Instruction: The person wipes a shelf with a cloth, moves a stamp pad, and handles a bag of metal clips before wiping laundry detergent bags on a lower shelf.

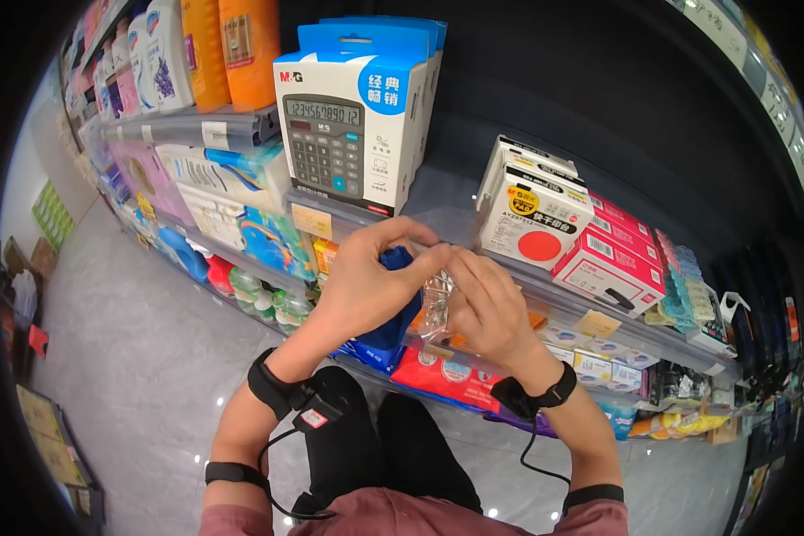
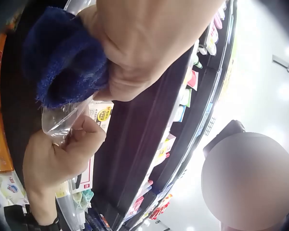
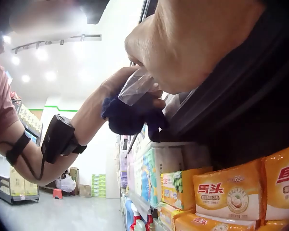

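Dark-blue fuzzy cloth [image 1: 396, 323] on my head feed, with the left hand [image 1: 366, 281] gripping it; at its 3 o'clock, the right hand [image 1: 491, 308] is pinching clear crinkly plastic film [image 1: 434, 308]. Blue-and-white cardboard calculator box [image 1: 344, 134] sits around 11 o'clock from both.

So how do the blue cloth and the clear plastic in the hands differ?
The blue cloth is dark and opaque; the clear plastic is see-through. The blue cloth looks fuzzy, the clear plastic shiny. The left hand grips the blue cloth; the right hand pinches the clear plastic. Both look pliable.
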{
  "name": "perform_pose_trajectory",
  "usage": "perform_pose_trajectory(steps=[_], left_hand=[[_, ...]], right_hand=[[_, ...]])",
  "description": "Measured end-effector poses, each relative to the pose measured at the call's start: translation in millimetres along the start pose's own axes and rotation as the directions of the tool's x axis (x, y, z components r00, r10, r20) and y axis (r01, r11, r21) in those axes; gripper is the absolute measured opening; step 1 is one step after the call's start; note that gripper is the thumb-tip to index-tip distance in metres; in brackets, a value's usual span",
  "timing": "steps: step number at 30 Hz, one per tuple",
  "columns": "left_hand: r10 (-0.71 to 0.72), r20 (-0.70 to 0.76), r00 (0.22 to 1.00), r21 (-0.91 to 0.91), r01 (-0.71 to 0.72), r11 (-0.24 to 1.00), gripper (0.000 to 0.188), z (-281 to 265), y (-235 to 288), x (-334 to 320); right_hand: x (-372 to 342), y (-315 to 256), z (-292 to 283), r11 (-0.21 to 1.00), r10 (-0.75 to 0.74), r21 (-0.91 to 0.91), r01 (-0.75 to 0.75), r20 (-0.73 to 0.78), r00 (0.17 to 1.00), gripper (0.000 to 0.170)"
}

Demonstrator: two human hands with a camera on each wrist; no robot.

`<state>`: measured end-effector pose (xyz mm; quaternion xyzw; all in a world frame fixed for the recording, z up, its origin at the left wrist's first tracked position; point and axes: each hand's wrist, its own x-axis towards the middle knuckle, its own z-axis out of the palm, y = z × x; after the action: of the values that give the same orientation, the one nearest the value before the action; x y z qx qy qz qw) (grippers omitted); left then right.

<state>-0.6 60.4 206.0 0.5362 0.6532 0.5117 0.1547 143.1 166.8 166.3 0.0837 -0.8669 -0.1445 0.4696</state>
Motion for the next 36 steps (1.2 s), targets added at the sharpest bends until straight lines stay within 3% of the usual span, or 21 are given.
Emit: perform_pose_trajectory(steps=[5, 20, 32, 36], left_hand=[[0.066, -0.018, 0.998, -0.211, -0.068, 0.975, 0.02, 8, -15, -1], [0.06, -0.05, 0.997, -0.347, -0.073, 0.935, 0.023, 13, -22, -5], [0.156, -0.124, 0.98, -0.317, -0.188, 0.929, 0.025, 7, 2, -27], [0.123, -0.078, 0.989, -0.253, -0.139, 0.957, 0.025, -3, 12, -37]], right_hand=[[-1, 4, -3, 0.999, -0.037, -0.027, 0.038, 0.041, 0.998, 0.017], [-3, 3, -10, 0.997, -0.012, -0.075, 0.02, 0.095, 0.995, 0.016], [-5, -17, -30, 0.997, 0.034, -0.069, -0.029, 0.08, 0.996, 0.017], [-7, -26, -39, 0.995, 0.049, -0.088, -0.045, 0.044, 0.998, 0.02]])
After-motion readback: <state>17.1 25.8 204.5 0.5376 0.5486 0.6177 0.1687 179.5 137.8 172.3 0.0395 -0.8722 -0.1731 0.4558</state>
